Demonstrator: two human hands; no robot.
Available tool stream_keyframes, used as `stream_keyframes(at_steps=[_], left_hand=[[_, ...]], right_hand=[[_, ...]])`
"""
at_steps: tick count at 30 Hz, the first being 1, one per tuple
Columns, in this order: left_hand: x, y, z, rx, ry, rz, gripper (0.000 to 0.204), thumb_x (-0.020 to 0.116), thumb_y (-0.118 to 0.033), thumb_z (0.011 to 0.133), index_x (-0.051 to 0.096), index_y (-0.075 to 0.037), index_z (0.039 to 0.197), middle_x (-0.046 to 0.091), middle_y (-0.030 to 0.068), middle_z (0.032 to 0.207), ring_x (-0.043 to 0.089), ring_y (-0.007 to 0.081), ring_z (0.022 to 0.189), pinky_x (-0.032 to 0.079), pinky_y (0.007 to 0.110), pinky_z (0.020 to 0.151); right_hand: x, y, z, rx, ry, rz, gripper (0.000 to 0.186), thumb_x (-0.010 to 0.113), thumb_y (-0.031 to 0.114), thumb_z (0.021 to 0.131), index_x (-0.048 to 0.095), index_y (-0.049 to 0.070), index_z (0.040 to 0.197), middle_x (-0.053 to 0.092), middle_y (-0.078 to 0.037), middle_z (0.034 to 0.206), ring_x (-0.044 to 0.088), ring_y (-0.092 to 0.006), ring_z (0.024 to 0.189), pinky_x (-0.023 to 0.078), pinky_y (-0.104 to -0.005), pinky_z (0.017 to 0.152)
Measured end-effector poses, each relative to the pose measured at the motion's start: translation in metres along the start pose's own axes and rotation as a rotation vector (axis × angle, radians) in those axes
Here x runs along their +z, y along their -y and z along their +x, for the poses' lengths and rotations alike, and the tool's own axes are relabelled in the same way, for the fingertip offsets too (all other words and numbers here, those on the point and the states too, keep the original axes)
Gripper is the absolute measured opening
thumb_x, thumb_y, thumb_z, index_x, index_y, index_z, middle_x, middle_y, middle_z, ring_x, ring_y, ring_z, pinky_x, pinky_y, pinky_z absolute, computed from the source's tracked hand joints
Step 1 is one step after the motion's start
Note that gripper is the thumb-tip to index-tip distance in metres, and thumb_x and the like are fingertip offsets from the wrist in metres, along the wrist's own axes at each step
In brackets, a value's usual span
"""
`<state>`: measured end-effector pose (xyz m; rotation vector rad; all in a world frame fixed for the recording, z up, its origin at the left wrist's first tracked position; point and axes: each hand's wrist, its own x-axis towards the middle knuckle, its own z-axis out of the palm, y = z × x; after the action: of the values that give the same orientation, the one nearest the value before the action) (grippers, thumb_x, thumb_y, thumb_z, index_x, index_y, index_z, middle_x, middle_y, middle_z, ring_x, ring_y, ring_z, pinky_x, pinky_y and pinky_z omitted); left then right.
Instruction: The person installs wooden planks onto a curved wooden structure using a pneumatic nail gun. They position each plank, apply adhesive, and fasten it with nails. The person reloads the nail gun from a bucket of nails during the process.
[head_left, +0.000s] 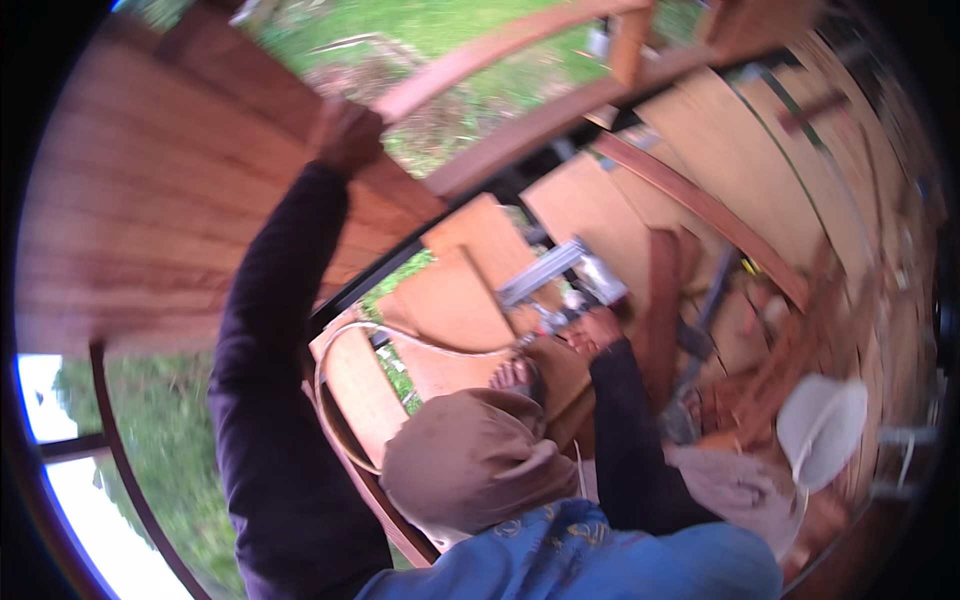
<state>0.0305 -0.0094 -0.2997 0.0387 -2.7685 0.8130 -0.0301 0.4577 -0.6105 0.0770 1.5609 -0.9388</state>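
My left arm, in a dark sleeve, is raised, and its hand [350,137] is closed on the edge of a reddish wooden board [260,95] in the plank wall at the left. Low at centre, my right hand [597,330] grips a silver air nail gun [602,280] with a long straight magazine. A pale air hose [440,350] runs from the tool and curves away to the left. The gun is over light wooden panels [450,300], close to my foot [515,376]. Motion smears the picture, so the fingers are not sharp.
Reddish timber strips [705,205] and offcuts lie to the right, with a dark-handled hammer-like tool [708,320] among them. A white bucket [822,430] stands at the lower right. Gaps between panels show grass below. A wooden rail [520,140] borders the far side.
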Motion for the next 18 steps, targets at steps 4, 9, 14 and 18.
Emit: stream_keyframes(at_steps=[4,9,14,18], left_hand=[[0.009,-0.008,-0.015,0.003,0.063,-0.042,0.023,0.080,-0.026,0.071,0.065,-0.011,0.076,0.063,0.0105,0.074,0.063,0.0320,0.078,0.044,0.051,0.087],[-0.043,-0.021,0.011,-0.036,0.299,-0.027,0.029,0.081,-0.031,0.077,0.069,-0.005,0.075,0.069,0.0158,0.075,0.067,0.0327,0.079,0.044,0.048,0.090],[-0.045,-0.033,0.021,-0.046,0.286,-0.061,0.031,0.081,-0.030,0.076,0.067,-0.003,0.074,0.069,0.0170,0.077,0.066,0.0328,0.080,0.043,0.045,0.088],[-0.045,-0.030,0.013,-0.020,0.244,-0.081,0.030,0.081,-0.029,0.076,0.066,-0.002,0.076,0.068,0.0167,0.077,0.065,0.0325,0.080,0.042,0.043,0.088]], right_hand=[[-0.022,0.007,-0.004,-0.491,-0.180,-0.446,0.018,0.070,0.028,0.086,0.073,0.010,0.085,0.069,-0.013,0.085,0.071,-0.0286,0.081,0.055,-0.0425,0.067],[-0.036,0.081,-0.047,-0.637,-0.728,-0.088,0.020,0.073,0.027,0.082,0.073,0.010,0.093,0.069,-0.019,0.098,0.070,-0.0363,0.091,0.054,-0.0482,0.080],[-0.111,0.020,-0.030,-0.498,-1.281,-0.172,0.037,0.073,0.033,0.085,0.068,0.009,0.113,0.067,-0.020,0.118,0.065,-0.0380,0.109,0.052,-0.0465,0.093],[-0.110,-0.012,-0.030,-0.283,-1.235,-0.303,0.054,0.075,0.028,0.083,0.059,0.005,0.129,0.060,-0.025,0.129,0.059,-0.0406,0.119,0.047,-0.0451,0.103]])
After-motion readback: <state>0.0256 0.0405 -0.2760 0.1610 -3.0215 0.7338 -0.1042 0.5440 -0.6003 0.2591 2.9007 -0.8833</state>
